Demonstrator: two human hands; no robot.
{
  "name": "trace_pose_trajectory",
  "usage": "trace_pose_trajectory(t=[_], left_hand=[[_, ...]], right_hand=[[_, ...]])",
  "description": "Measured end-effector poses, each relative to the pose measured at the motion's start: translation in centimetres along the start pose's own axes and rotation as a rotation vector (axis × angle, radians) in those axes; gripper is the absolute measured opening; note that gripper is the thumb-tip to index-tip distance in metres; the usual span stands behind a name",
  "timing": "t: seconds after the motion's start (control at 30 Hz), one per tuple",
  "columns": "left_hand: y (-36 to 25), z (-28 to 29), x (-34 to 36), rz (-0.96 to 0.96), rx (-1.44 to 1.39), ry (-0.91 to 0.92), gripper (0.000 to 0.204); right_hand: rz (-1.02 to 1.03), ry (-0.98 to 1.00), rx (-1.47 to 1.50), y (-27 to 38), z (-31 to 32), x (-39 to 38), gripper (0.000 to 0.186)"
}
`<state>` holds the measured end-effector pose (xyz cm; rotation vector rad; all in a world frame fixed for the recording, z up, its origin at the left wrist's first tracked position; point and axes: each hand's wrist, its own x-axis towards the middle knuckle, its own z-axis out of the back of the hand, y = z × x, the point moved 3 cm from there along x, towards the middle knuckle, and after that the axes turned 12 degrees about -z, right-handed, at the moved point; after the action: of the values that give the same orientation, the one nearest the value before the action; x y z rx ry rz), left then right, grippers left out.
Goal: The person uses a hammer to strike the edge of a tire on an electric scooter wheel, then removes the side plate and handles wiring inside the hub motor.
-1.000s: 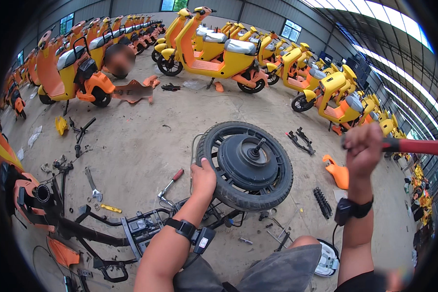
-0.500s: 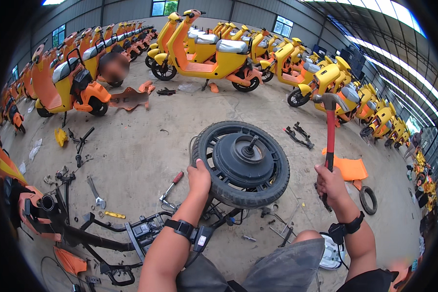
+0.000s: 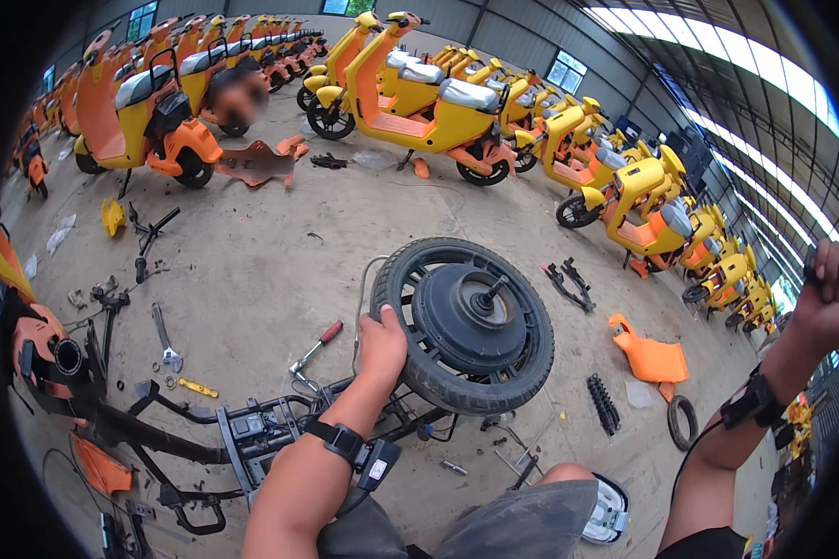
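My left hand (image 3: 383, 347) is closed on the near left edge of a black hub-motor wheel (image 3: 475, 307), its thumb over the tyre. The wheel is tilted, with its axle (image 3: 489, 293) pointing up, and it rests above a black scooter frame (image 3: 252, 433). My right hand (image 3: 818, 291) is raised far out at the right rim of the view, fingers curled. A dark bit of the hammer's handle (image 3: 814, 270) shows at the fingers; the hammer's head is out of view.
A ratchet wrench (image 3: 319, 347), an adjustable wrench (image 3: 166, 340) and a handlebar (image 3: 149, 244) lie left of the wheel. To its right are a shock absorber (image 3: 603, 405), an orange panel (image 3: 651, 357) and a loose tyre (image 3: 682, 424). Yellow scooters (image 3: 419, 112) stand in rows behind.
My right hand has swung up and right with the hammer, away from the wheel, uncovering the shock absorber. My left hand keeps its grip; the wheel is slightly more tilted. The view has shifted.
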<state>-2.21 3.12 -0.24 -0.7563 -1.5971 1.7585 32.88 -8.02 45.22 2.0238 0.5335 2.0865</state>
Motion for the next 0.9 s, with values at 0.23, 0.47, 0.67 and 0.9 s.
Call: trace_pose_trajectory(t=[0.23,0.47,0.67,0.9], left_hand=[[-0.2,1.6,-0.6,-0.198,0.18,-0.19,0.068],[-0.3,1.4,0.4,-0.036,0.066,-0.035,0.074],[3.0,-0.3,2.3,0.029,-0.001,-0.02,0.075],[1.4,0.8,1.0,0.026,0.004,-0.012,0.072]], right_hand=[[-1.904,0.196,-0.514,-20.0,-4.2,-29.5,0.039],[-1.424,-0.005,-0.111,-17.2,1.6,-24.6,0.028],[-1.482,0.074,-0.311,-15.0,1.3,-27.3,0.028],[-0.685,-0.125,-0.172,-10.0,1.7,-8.6,0.027]])
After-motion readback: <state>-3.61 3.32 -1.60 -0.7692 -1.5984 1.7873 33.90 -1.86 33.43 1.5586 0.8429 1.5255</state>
